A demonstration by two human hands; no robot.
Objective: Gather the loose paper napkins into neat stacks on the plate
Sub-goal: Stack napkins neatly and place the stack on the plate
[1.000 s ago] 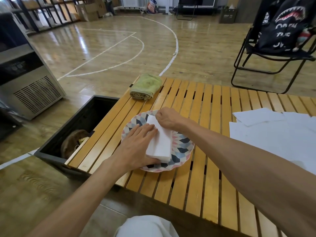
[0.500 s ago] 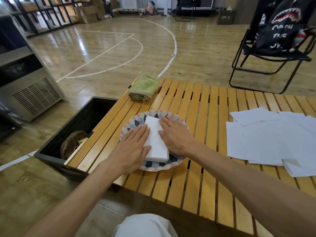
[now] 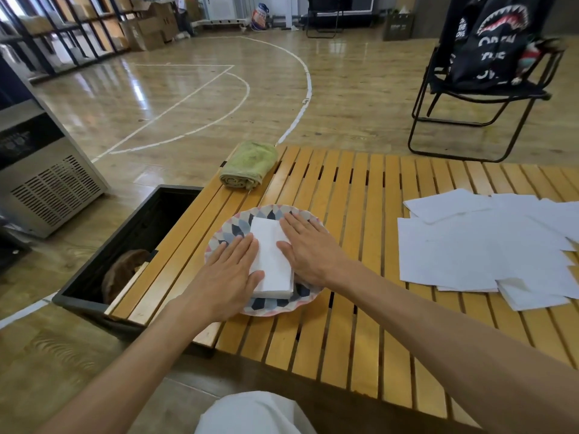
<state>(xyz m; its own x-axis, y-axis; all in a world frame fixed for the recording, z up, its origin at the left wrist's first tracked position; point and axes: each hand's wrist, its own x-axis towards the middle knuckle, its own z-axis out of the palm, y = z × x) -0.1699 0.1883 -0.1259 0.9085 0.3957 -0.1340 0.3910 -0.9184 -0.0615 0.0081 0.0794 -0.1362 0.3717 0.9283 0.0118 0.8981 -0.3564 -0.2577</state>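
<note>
A white stack of napkins (image 3: 272, 261) lies on the patterned plate (image 3: 233, 225), which stands on the slatted wooden counter (image 3: 344, 324). The left hand (image 3: 228, 280) lies flat against the left long side of the stack, its fingers (image 3: 239, 249) straight and close together, holding nothing; the thumb touches the near left corner of the stack. The right hand (image 3: 313, 249) lies flat against the right long side, its fingers (image 3: 296, 223) also straight and relaxed, with the tips reaching to the far right corner of the stack. So the stack sits between the two hands, and both touch it (neither one curls around it). The near end of the stack shows below the thumbs, and there the edges look even.

To the right of the right fingers, well apart from the plate, the loose napkins (image 3: 488, 245) lie spread on the counter, overlapping each other in a flat untidy layer. Beyond the fingers, at the far left corner of the counter, lies a rolled green towel (image 3: 249, 166). To the left of the left fingers, beside the counter edge, a dark bin (image 3: 94, 296) stands on the floor with something brown inside. Far beyond the right hand a black folding chair (image 3: 476, 98) carries a dark bag with a printed shark mouth.
</note>
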